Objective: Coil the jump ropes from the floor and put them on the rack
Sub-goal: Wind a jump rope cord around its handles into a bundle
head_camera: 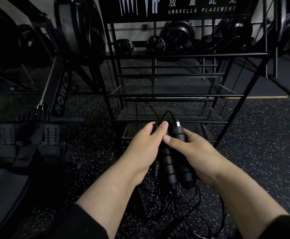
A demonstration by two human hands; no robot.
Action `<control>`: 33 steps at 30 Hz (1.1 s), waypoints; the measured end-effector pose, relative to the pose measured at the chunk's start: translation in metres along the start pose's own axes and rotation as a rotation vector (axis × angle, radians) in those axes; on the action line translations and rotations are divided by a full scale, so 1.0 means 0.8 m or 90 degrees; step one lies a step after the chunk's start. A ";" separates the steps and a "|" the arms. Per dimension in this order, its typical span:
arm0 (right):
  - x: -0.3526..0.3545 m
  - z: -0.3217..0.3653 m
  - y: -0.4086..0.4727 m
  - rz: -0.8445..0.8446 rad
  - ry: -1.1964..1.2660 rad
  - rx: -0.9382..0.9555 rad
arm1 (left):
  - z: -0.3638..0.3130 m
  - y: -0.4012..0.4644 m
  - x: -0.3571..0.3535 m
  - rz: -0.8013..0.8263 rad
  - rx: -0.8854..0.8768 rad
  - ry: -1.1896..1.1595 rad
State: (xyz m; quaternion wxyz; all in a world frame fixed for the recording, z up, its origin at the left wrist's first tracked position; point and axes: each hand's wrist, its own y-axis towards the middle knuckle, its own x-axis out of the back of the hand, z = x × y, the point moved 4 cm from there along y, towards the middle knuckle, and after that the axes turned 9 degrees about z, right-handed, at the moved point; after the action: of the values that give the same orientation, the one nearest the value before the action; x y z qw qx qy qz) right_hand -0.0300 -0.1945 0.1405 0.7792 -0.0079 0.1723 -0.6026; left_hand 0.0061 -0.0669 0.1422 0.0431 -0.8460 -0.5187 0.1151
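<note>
Both hands hold a black jump rope's two ribbed handles (171, 163) side by side, just in front of the black wire rack (173, 95). My left hand (146, 144) grips the left handle, thumb on top near its upper end. My right hand (189, 149) wraps the right handle from the side, thumb pressing across toward the left one. A short loop of thin cord (166, 113) sticks up above the handles. More black cords and another ribbed handle (178, 213) lie tangled on the floor below my wrists.
The rack has several mesh shelves and a sign reading "UMBRELLA PLACEMENT". Behind it stand dumbbells (175, 37). A rowing machine (58, 94) with footplates stands at the left. The floor is dark speckled rubber (261, 144).
</note>
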 end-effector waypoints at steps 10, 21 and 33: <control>-0.009 0.002 -0.007 0.077 -0.031 -0.061 | -0.006 -0.007 -0.002 0.030 0.049 -0.069; -0.029 0.001 -0.012 0.218 0.081 -0.093 | -0.024 -0.011 0.010 -0.047 0.007 -0.153; -0.038 -0.020 -0.008 0.315 0.240 -0.095 | -0.029 -0.012 0.012 -0.110 -0.035 -0.275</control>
State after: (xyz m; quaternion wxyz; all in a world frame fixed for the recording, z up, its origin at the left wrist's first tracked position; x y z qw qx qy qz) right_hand -0.0468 -0.1646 0.1348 0.8535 0.0890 0.3543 -0.3716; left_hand 0.0076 -0.0528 0.1646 -0.0818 -0.7551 -0.5894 0.2751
